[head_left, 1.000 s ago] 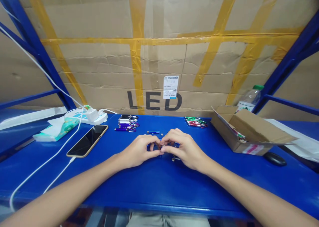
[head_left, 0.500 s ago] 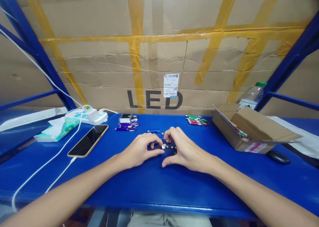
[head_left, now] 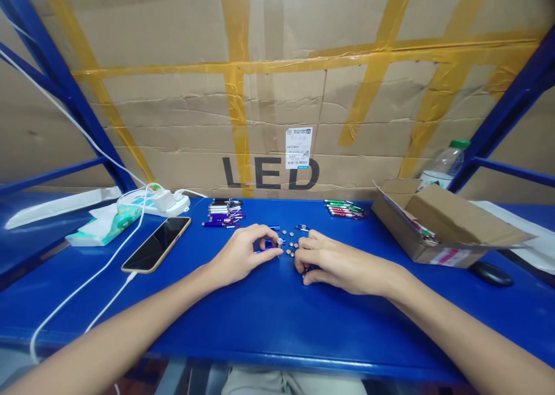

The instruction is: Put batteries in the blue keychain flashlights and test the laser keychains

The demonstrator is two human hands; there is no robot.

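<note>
My left hand (head_left: 241, 255) pinches a small silver button cell (head_left: 280, 243) between thumb and fingertips, above the blue table. Behind those fingers lies a blue metal tube (head_left: 264, 246), partly hidden. My right hand (head_left: 332, 263) rests low on the table to the right, fingers curled in towards the thumb. Something tiny and dark shows at its fingertips, too small to name. Between the hands, several loose button cells (head_left: 291, 233) are scattered. A blue penlight part with a clip (head_left: 302, 228) lies just beyond my right hand.
At the back left is a row of black, silver and purple penlights (head_left: 223, 213); green and red penlights (head_left: 344, 209) lie back right. An open cardboard box (head_left: 416, 233) and a black mouse (head_left: 491, 273) stand right. A phone (head_left: 156, 244) with a white cable (head_left: 108, 302) lies left.
My right hand has drawn away from the left, down and to the right, its fingers now closed together. The left hand has risen slightly with the cell. More loose cells show between them.
</note>
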